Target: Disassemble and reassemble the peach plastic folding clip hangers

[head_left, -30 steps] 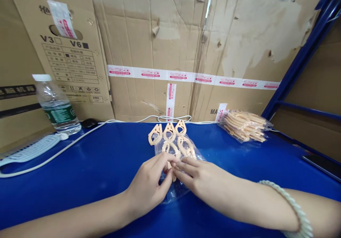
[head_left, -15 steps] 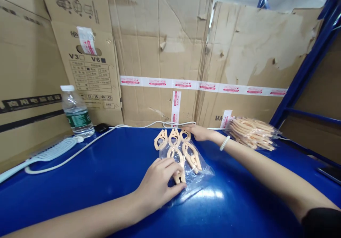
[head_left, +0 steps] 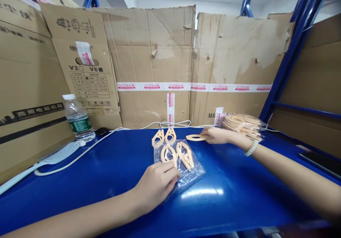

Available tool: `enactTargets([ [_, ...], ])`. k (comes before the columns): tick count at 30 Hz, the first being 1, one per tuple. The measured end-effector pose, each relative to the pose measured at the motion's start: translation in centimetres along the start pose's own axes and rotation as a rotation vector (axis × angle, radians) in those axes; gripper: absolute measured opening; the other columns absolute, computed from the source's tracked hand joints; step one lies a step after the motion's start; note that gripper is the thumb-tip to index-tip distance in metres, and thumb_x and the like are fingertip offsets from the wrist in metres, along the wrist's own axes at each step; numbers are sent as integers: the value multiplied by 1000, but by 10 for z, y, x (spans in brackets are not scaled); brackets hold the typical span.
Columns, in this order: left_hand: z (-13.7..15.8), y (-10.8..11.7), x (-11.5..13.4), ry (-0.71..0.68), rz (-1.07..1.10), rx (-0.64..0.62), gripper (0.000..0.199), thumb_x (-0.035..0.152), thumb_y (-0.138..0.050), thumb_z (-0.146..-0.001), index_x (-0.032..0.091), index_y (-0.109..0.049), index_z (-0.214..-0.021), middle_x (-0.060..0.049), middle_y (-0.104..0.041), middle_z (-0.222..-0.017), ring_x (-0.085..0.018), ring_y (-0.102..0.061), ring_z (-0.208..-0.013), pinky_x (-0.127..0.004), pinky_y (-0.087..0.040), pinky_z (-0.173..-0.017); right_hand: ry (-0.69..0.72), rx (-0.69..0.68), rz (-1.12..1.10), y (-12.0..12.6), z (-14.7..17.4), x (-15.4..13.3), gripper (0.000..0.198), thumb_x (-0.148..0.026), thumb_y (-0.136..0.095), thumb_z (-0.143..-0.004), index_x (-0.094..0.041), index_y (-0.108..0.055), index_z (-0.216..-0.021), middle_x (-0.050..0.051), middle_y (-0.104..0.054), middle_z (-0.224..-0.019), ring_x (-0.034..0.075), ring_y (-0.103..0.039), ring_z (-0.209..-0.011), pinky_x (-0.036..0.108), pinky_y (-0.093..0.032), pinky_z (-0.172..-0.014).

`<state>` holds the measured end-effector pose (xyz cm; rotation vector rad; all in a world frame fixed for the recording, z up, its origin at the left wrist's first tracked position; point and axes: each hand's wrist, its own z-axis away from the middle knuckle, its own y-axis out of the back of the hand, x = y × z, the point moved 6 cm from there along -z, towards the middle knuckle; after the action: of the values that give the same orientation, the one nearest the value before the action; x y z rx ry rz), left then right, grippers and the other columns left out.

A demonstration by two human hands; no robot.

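Observation:
My right hand (head_left: 213, 135) is closed on one end of a beige folding hanger (head_left: 194, 137), which lies nearly level, edge toward me. My left hand (head_left: 161, 177) has its fingers curled over the lower end of another beige folding hanger (head_left: 165, 153), hiding that end. This hanger and a second one (head_left: 185, 156) to its right lie at a clear plastic bag (head_left: 195, 172); I cannot tell whether they are inside or on top. Behind the bag, two more hangers (head_left: 158, 138) (head_left: 170, 136) lie side by side on the blue table (head_left: 112, 181).
A clear bag full of beige hangers (head_left: 241, 124) sits beyond my right hand. At left are a water bottle (head_left: 80, 122), a pale hairbrush (head_left: 58, 153), a dark mouse (head_left: 102, 131) and a white cable (head_left: 87, 152). A phone (head_left: 321, 162) lies far right. Cardboard (head_left: 154, 67) walls the back.
My right hand has moved right and toward me, carrying the hanger from the right end of the back row. My left hand stays at the lower hanger, its fingers now more curled.

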<state>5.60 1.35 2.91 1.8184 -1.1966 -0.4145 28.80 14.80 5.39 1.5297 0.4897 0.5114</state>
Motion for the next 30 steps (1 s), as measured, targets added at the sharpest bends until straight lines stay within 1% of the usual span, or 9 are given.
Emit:
enactTargets([
  [3, 9, 3, 18, -15, -25, -65, 15, 6, -55, -86, 19, -61, -87, 0, -64, -80, -17, -60, -70, -27, -46, -65, 22, 105, -56, 20, 32, -8, 24, -15, -48, -91, -11, -71, -94, 13, -68, -95, 20, -65, -87, 30, -49, -82],
  [6, 23, 9, 35, -1, -88, -87, 19, 7, -59, -84, 20, -61, -98, -4, -66, -92, -22, -63, -80, -34, -51, -71, 22, 248, -101, 42, 59, -19, 29, -22, -42, -95, -11, -70, -92, 13, -67, -91, 21, -65, -82, 33, -50, -78],
  [10, 37, 19, 44, 118, -35, -6, 33, 8, -60, -83, 21, -56, -114, -7, -64, -110, -25, -63, -96, -37, -52, -80, 22, 459, -164, 63, 84, -44, 23, -28, -46, -96, -14, -65, -97, 10, -68, -89, 20, -65, -82, 31, -50, -72],
  [14, 40, 24, 40, 270, 31, 114, 21, 12, -56, -86, 21, -58, -105, -5, -63, -101, -22, -62, -92, -34, -51, -79, 92, 728, -300, 81, 106, -89, 16, -31, -57, -94, -16, -62, -95, 6, -67, -84, 17, -64, -74, 28, -51, -66],
  [16, 39, 25, 37, 308, 36, 144, 14, 13, -53, -87, 21, -59, -96, -3, -63, -94, -21, -62, -88, -33, -49, -77, 183, 796, -335, 86, 116, -118, 11, -28, -60, -93, -17, -61, -94, 3, -66, -82, 14, -62, -70, 26, -50, -63],
  [18, 38, 24, 35, 336, 43, 135, 12, 12, -52, -87, 21, -59, -89, -2, -62, -89, -20, -61, -83, -31, -48, -73, 285, 773, -322, 86, 123, -148, 7, -24, -59, -94, -17, -62, -93, 2, -64, -82, 12, -59, -70, 24, -48, -62],
  [20, 39, 23, 33, 367, 40, 95, 11, 12, -54, -85, 21, -60, -86, -1, -62, -85, -19, -61, -78, -29, -47, -68, 376, 682, -324, 81, 126, -173, 5, -21, -58, -95, -18, -62, -95, 2, -63, -85, 12, -59, -74, 23, -47, -64],
  [24, 40, 24, 30, 390, 10, 51, 16, 7, -53, -83, 21, -61, -82, 0, -62, -80, -17, -61, -72, -27, -44, -63, 464, 521, -277, 62, 131, -204, 11, -19, -51, -99, -17, -61, -102, 4, -59, -90, 12, -57, -76, 22, -46, -65],
  [30, 37, 30, 27, 329, 25, 252, 15, 11, -50, -88, 20, -61, -82, 1, -62, -78, -14, -59, -66, -25, -45, -61, 474, 617, 28, 58, 151, -228, 25, -12, -40, -100, -11, -64, -94, 4, -54, -74, 14, -48, -58, 26, -39, -50],
])
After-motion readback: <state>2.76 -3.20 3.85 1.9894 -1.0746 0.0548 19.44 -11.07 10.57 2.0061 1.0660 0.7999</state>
